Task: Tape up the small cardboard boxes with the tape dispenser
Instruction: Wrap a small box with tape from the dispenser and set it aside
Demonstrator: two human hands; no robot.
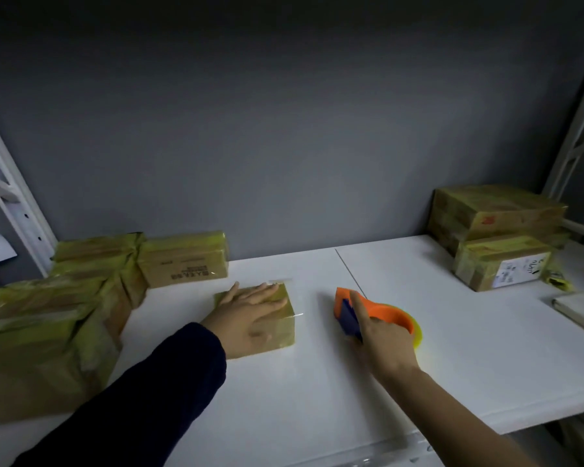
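White surface, grey wall. Left hand fingers flat on small box; right hand fingers grip tape dispenser.

One head-worn view looks forward and down, close over a white shelf, facing the grey wall at 12 o'clock.

Shelf: white shelf board spanning the lower frame.
Sitting on it: small box centre, tape dispenser beside it, taped boxes left, stacked boxes upper right.
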